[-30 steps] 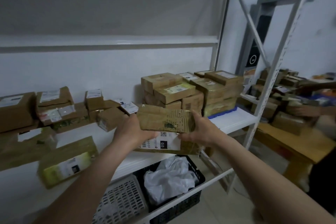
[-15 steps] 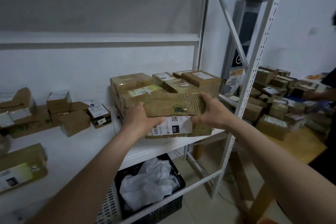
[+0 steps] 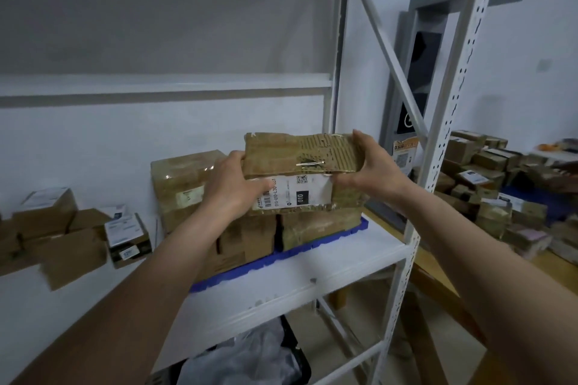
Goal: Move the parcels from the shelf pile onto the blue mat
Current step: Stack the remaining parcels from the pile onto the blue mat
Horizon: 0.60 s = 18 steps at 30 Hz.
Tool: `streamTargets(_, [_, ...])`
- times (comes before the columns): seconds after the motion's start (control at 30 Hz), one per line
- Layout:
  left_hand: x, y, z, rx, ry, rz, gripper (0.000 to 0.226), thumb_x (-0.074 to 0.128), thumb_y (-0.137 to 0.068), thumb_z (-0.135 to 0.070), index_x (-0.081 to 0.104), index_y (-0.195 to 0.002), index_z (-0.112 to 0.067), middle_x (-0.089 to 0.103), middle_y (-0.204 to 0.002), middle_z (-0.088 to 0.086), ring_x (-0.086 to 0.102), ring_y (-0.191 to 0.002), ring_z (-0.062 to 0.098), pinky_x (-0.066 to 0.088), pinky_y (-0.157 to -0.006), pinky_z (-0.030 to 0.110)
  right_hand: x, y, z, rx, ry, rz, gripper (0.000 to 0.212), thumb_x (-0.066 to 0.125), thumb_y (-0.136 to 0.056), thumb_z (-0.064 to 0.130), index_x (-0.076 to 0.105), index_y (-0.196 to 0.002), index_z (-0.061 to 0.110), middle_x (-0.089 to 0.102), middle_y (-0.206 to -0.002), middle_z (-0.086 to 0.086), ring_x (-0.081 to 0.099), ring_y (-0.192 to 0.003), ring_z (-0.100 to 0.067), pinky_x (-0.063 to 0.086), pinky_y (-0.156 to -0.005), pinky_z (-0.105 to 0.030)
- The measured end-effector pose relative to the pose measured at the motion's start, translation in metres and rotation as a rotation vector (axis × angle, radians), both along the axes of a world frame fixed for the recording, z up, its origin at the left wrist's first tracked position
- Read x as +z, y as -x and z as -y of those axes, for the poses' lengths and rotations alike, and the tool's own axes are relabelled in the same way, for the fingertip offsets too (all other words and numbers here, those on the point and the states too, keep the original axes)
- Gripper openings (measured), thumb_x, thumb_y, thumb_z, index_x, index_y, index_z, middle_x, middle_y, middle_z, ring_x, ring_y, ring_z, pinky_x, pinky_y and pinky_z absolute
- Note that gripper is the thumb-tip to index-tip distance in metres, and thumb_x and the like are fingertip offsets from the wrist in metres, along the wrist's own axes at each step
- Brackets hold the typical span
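Here the parcel (image 3: 300,162) sits gripped between left hand (image 3: 231,184) and right hand (image 3: 372,172).

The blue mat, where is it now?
In the head view, the blue mat lies on the white shelf, right of centre, under the stacked parcels beside the upright post.

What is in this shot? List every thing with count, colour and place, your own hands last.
held parcel: one, brown, white label, above the stack on the mat.
stacked parcels: several, brown, on the blue mat.
blue mat: one, blue, right end of the shelf board.
loose parcels: several, brown, left on the shelf board.
shelf rack: one, white, around the parcels.
basket: one, black, below the shelf board, holds white plastic.
table parcels: many, brown, wooden table at right.
left hand: grips the held parcel's left end.
right hand: grips its right end.
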<state>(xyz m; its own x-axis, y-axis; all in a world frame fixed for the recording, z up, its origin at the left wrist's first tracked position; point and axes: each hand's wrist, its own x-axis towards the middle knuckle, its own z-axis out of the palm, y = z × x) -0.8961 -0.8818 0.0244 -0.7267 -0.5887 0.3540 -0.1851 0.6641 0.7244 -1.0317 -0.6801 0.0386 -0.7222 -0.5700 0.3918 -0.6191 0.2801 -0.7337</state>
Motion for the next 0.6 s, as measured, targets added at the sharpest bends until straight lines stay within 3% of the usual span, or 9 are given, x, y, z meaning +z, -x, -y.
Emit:
streamTargets(0.2, [0.027,0.077,0.028,0.03,0.009,-0.064,0.059,0.078,-0.075,-0.032,0.051,-0.127,-0.022,0.059,-0.119,0.006,0.06,-0.103,0.022,0.053,-0.088,0.042,0.034,0.083,0.035,0.031,0.015,-0.058,0.1,0.081,-0.071,0.014,0.019,-0.149,0.013,0.045,-0.125,0.002,0.047,-0.115,-0.014,0.046,-0.09,-0.025])
streamTargets(0.27, [0.031,0.098,0.038,0.021,-0.001,-0.09,0.059,0.077,-0.078,-0.03,0.05,-0.129,-0.019,0.058,-0.124,0.004,0.056,-0.104,0.017,0.051,-0.088,0.035,0.04,0.108,0.048,0.04,0.031,-0.058,0.1,0.082,-0.07,0.013,0.019,-0.148,0.014,0.045,-0.124,0.003,0.047,-0.113,-0.012,0.046,-0.092,-0.026])
streamTargets(0.37, [0.037,0.128,0.047,-0.027,-0.047,-0.151,0.058,0.073,-0.083,-0.032,0.048,-0.133,-0.017,0.056,-0.128,-0.001,0.049,-0.098,0.007,0.041,-0.067,0.015,0.045,0.143,0.063,0.054,0.064,-0.054,0.102,0.081,-0.07,0.007,0.018,-0.149,0.014,0.045,-0.123,0.005,0.046,-0.112,-0.009,0.045,-0.094,-0.024])
streamTargets(0.43, [0.038,0.146,0.05,-0.052,-0.1,-0.187,0.056,0.068,-0.087,-0.035,0.046,-0.136,-0.019,0.054,-0.132,-0.003,0.047,-0.101,0.004,0.037,-0.061,0.011,0.046,0.163,0.07,0.066,0.081,-0.054,0.104,0.08,-0.07,0.003,0.015,-0.15,0.017,0.043,-0.122,0.008,0.044,-0.114,-0.007,0.042,-0.093,-0.021])
streamTargets(0.6, [0.036,0.191,0.062,-0.004,-0.204,-0.283,0.051,0.063,-0.091,-0.027,0.043,-0.137,-0.019,0.052,-0.139,0.002,0.052,-0.122,0.017,0.051,-0.091,0.033,0.043,0.208,0.088,0.105,0.142,-0.002,0.11,0.078,-0.07,-0.002,0.007,-0.15,0.022,0.039,-0.124,0.01,0.04,-0.116,-0.006,0.045,-0.081,-0.015])
